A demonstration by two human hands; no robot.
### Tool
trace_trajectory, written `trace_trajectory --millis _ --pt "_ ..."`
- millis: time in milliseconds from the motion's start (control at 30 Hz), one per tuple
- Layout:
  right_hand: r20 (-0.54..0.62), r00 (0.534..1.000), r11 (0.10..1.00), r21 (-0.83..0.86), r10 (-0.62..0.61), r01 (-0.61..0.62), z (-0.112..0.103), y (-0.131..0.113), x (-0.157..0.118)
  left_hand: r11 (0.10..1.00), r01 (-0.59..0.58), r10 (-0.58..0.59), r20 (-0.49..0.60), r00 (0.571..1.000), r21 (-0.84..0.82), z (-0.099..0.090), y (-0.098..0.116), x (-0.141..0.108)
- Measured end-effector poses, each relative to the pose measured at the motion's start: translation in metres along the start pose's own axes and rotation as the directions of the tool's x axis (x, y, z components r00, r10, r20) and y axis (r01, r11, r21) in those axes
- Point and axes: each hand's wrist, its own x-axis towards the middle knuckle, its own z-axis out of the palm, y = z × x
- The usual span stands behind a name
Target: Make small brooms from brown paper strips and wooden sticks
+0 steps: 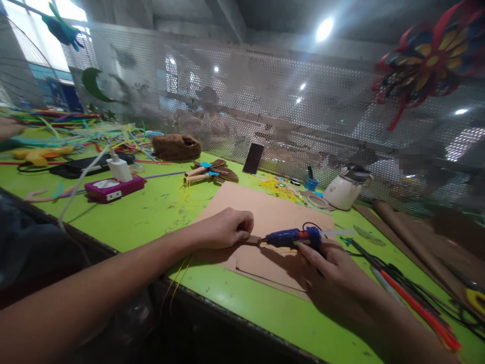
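Note:
My right hand is wrapped round a blue hot glue gun, a clear glue stick poking from its back end. The gun's nozzle meets a small flat brown strip, whose material I cannot make out. Between thumb and curled fingers, my left hand pinches that strip's other end. Under both hands lie sheets of tan paper on the green table. Thin yellow strands hang over the table's front edge below my left wrist.
Left stand a magenta power strip with a white plug, and a yellow glue gun. Behind the paper are a leafy brown craft piece, a phone and a white kettle. Red-orange pipe cleaners and cables lie right.

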Motion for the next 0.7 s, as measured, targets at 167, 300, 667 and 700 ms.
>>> trace_trajectory --millis 167,300,667,700 --pt "-0.022 0.998 0.996 -0.067 -0.053 0.052 0.0007 0.0017 0.0037 1.0 -0.003 0.003 0.001 1.0 0.01 -0.0004 0.0004 -0.0002" --pt "-0.023 0.997 0.994 -0.09 -0.069 0.066 -0.0007 0.0012 0.0036 1.0 0.004 -0.004 0.009 1.0 0.009 -0.0004 0.0014 -0.0006" --pt "-0.042 0.997 0.993 -0.104 -0.06 0.055 -0.0057 0.0031 0.0055 1.0 -0.004 0.004 0.008 1.0 0.011 0.001 0.0002 -0.0008" --pt "-0.021 0.998 0.993 -0.103 -0.066 0.063 -0.0078 0.0038 0.0062 1.0 -0.002 0.002 0.009 1.0 0.012 0.001 0.0004 -0.001"
